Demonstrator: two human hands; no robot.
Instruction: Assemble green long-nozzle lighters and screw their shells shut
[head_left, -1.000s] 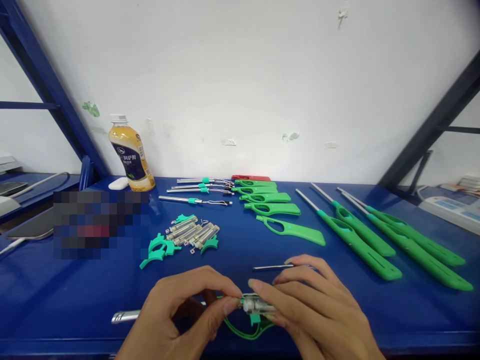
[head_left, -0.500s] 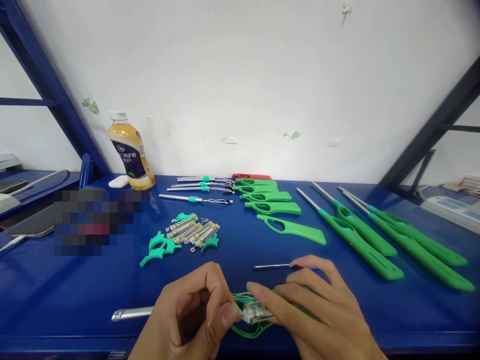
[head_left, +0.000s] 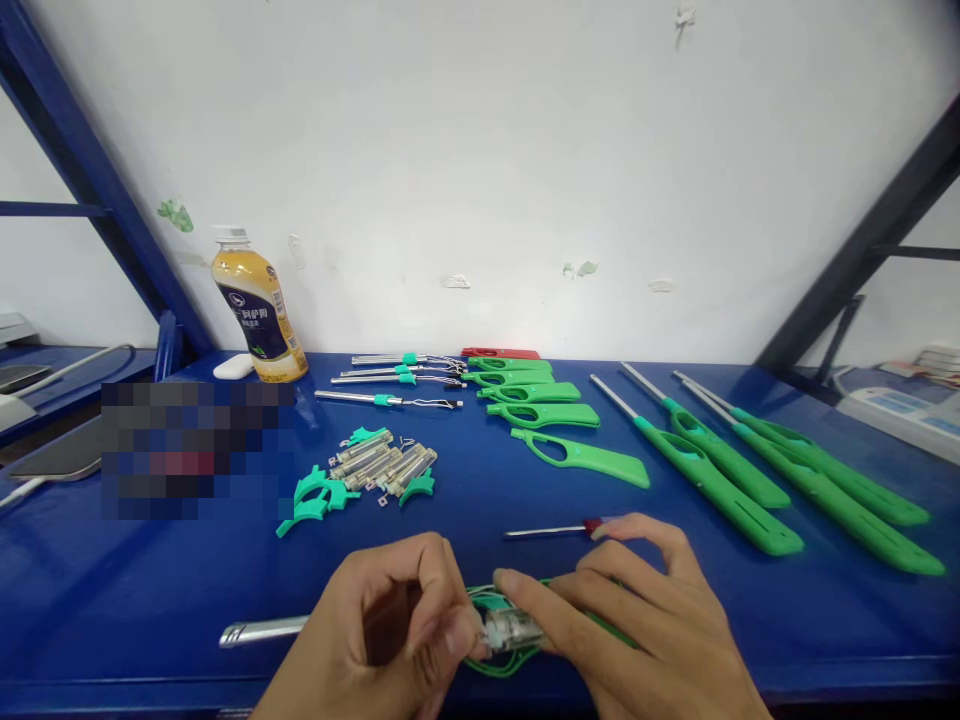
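My right hand (head_left: 645,610) holds a clear lighter fuel tank (head_left: 511,630) low in the middle of the view, its fingers over the right end. The thumb and forefinger of my left hand (head_left: 397,625) are pinched at the tank's pale tip; whatever small part sits between them is hidden. Beneath both hands lies a green lighter housing (head_left: 501,669), mostly covered. A metal lighter tube (head_left: 262,631) sticks out left of my left hand. Just beyond the right fingers rests a screwdriver (head_left: 547,532) with a red handle, partly hidden by a fingertip.
Several clear tanks (head_left: 365,462) and teal triggers (head_left: 304,505) lie ahead on the left. Behind them are metal tubes with wires (head_left: 360,398). Green handle shells (head_left: 585,458) line the middle; long green lighters (head_left: 720,485) lie right. A drink bottle (head_left: 259,310) stands at the back left.
The view has shifted slightly. My right fingertips have moved a little off the screwdriver, showing more of its red handle. Both hands keep their hold at the tank.
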